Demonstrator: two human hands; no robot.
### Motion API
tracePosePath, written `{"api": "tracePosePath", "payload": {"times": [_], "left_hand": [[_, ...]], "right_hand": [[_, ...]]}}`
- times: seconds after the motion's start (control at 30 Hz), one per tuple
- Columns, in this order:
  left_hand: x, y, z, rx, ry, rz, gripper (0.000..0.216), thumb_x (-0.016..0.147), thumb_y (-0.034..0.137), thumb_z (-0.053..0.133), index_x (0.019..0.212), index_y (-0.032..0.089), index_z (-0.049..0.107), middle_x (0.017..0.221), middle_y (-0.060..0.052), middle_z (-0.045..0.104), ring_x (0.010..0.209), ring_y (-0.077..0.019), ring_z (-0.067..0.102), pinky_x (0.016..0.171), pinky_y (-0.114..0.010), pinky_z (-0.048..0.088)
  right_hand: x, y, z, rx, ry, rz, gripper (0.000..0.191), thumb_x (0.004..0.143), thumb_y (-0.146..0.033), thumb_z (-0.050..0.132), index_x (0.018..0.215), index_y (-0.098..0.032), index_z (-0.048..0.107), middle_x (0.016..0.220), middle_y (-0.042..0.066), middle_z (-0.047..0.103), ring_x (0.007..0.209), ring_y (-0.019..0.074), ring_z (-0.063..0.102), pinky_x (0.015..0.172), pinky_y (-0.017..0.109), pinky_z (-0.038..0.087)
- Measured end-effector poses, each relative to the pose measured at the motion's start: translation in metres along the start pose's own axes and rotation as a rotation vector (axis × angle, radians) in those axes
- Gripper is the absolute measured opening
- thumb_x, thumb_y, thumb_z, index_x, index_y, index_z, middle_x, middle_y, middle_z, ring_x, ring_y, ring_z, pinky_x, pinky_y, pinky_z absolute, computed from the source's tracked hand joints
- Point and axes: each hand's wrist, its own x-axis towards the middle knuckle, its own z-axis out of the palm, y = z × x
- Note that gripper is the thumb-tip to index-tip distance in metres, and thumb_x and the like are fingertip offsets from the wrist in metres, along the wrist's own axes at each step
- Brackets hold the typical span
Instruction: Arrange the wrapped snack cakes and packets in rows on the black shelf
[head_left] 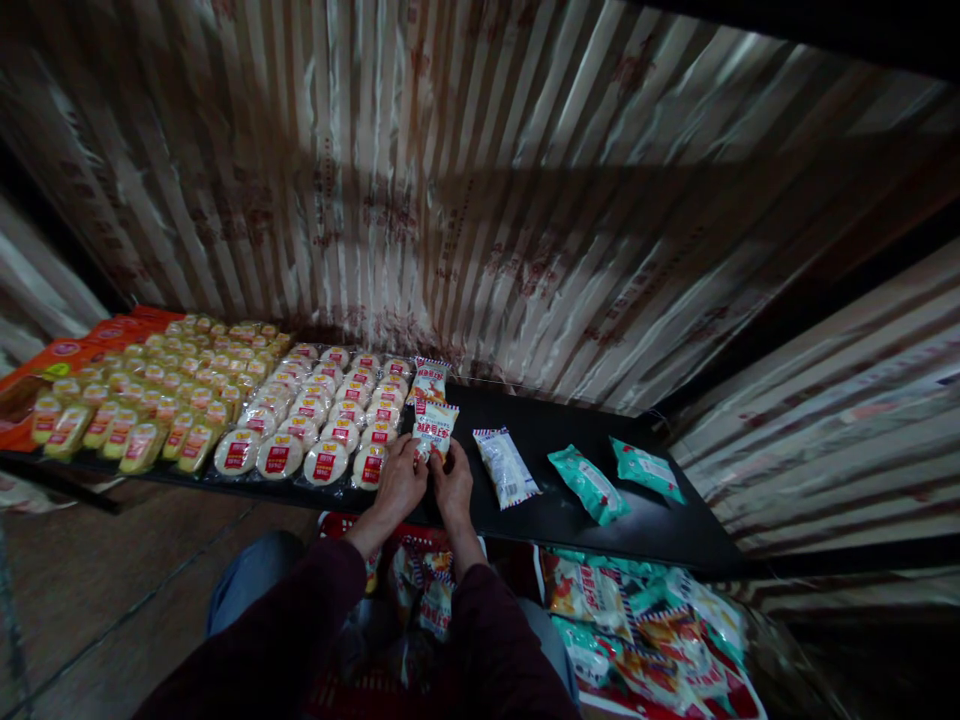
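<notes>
round cake rows, yellow packets on black shelf; green packets at right.

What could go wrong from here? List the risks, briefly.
1. The left hand and right hand hold the red-and-white packet at the front edge of the shelf; it might slip off.
2. The left hand sits beside the rows of round packets; it could nudge them askew.

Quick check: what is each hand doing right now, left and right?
Left hand: closed on the lower edge of the red-and-white snack packet.
Right hand: closed on the same packet, at its other lower corner.
</notes>
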Motion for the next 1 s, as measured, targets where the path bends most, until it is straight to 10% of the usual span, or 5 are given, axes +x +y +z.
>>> {"api": "tracePosePath", "payload": {"times": [1.0], "left_hand": [[0.056, 0.024, -0.002, 0.152, -0.153, -0.142, 0.043, 0.082, 0.02, 0.047, 0.124, 0.01, 0.051, 0.138, -0.018, 0.046, 0.13, -0.0275, 0.041, 0.107, -0.042, 0.033]], "right_hand": [[0.057, 0.004, 0.026, -0.089, 0.067, -0.044, 0.043, 0.076, -0.031, 0.054, 0.115, -0.014, 0.058, 0.11, 0.014, 0.063, 0.095, 0.0238, 0.059, 0.087, 0.037, 0.047]]}}
